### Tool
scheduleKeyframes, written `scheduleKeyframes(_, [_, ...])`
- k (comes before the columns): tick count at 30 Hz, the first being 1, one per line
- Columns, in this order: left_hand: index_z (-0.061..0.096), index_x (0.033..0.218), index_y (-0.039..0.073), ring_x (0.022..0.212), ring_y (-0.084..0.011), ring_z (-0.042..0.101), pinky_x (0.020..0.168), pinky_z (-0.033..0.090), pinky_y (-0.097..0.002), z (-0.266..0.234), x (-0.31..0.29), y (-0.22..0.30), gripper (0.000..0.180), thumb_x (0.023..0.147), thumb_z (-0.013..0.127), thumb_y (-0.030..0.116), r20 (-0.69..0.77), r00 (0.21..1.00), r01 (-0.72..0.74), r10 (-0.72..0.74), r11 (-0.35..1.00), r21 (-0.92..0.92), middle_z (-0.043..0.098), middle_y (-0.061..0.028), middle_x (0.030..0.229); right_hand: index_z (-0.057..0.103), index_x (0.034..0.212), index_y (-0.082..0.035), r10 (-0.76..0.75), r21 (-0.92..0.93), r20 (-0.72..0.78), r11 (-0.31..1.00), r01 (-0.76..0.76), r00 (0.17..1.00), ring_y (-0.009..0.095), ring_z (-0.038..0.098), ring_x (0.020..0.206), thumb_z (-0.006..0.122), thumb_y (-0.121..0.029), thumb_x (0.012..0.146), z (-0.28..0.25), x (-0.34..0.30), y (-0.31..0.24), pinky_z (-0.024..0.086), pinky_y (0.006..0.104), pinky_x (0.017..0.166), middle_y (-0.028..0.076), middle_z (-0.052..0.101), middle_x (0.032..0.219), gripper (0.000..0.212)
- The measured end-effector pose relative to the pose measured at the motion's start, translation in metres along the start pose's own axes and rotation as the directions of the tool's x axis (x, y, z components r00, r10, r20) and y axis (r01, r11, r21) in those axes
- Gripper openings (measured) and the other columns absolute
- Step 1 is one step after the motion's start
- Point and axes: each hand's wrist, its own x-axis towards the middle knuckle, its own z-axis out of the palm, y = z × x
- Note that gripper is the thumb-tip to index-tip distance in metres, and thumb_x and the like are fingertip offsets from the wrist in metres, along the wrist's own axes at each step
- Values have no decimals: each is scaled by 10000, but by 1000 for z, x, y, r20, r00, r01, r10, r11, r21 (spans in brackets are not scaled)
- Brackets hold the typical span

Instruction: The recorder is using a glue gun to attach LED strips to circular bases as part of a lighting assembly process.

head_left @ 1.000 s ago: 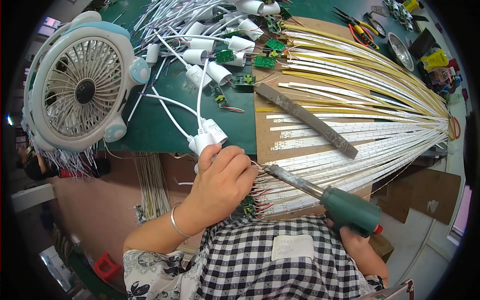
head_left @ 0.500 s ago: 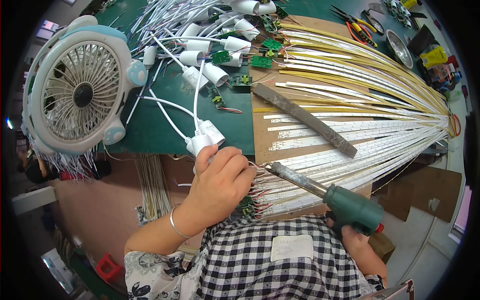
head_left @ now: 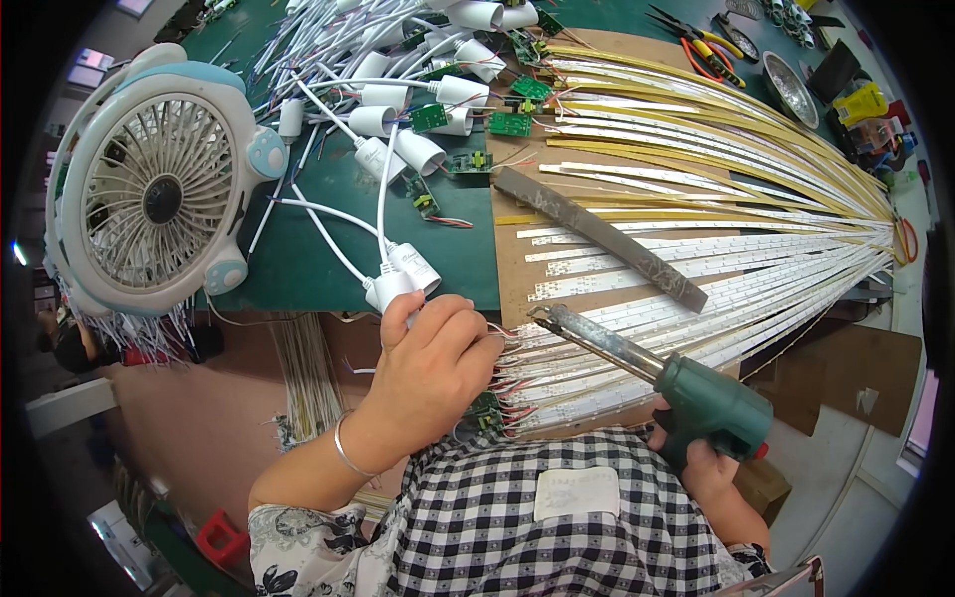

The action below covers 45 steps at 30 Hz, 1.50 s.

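Observation:
My left hand (head_left: 433,348), with a bangle on its wrist, is closed in a pinch over the ends of the LED strips (head_left: 597,323). Thin wires come out at its fingertips and run to the strip ends. Just beyond its knuckles lie two white end caps (head_left: 413,267) with white cables, the nearer one partly behind my fingers. My right hand (head_left: 708,468) grips a green soldering gun (head_left: 711,408) by its handle. Its dark metal tip points left, slightly above the strip ends and apart from my left fingers. A green circuit board (head_left: 484,410) with wires sits below my left hand.
A dark flat bar (head_left: 602,239) lies across the strips. White-blue fan (head_left: 159,199) stands at left. Caps, cables and boards pile up on the green tabletop (head_left: 328,259). Pliers (head_left: 701,45) and a metal dish (head_left: 791,90) lie far right. A red stool (head_left: 221,537) is below left.
The soldering gun has shifted a little to the right, and its tip has risen away from the wires by my left fingers. My left hand stays nearly in place.

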Motion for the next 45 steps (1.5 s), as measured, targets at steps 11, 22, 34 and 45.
scheduleKeyframes(11, [691, 860, 139, 997, -187, 585, 987, 298, -429, -1, 2, 1, 189, 686, 735, 83, 15, 1000, 2, -2, 1000, 5, 572, 26, 881, 438, 1373, 37, -30, 30, 8, 999, 30, 1000, 182, 634, 854, 625, -288, 954, -2, 0, 5, 522, 335, 793, 149, 627, 1104, 563])
scheduleKeyframes(22, [687, 879, 130, 1008, -181, 583, 995, 292, -429, -2, 2, 1, 165, 720, 708, 93, 28, 1000, 6, -6, 1000, 3, 573, 22, 889, 438, 1376, 39, -31, 37, 16, 999, 31, 999, 182, 634, 854, 625, -285, 955, -1, 3, 4, 526, 338, 798, 157, 620, 1149, 563])
scheduleKeyframes(34, [688, 849, 150, 967, -171, 586, 982, 280, -435, -1, 3, 2, 171, 701, 747, 86, 16, 1000, 12, -12, 999, 31, 565, 35, 866, 389, 1401, 52, -36, -34, -24, 999, 36, 999, 205, 617, 761, 613, -432, 946, 0, 2, 10, 532, 327, 676, 188, 612, 1179, 701])
scheduleKeyframes(45, [689, 849, 159, 973, -160, 584, 997, 265, -444, -2, 2, 4, 160, 710, 739, 97, 31, 999, 24, -26, 997, 67, 570, 45, 872, 396, 1388, 57, -22, -11, -50, 1000, 21, 998, 213, 625, 763, 621, -430, 939, -1, 2, 14, 539, 329, 674, 207, 608, 1181, 699])
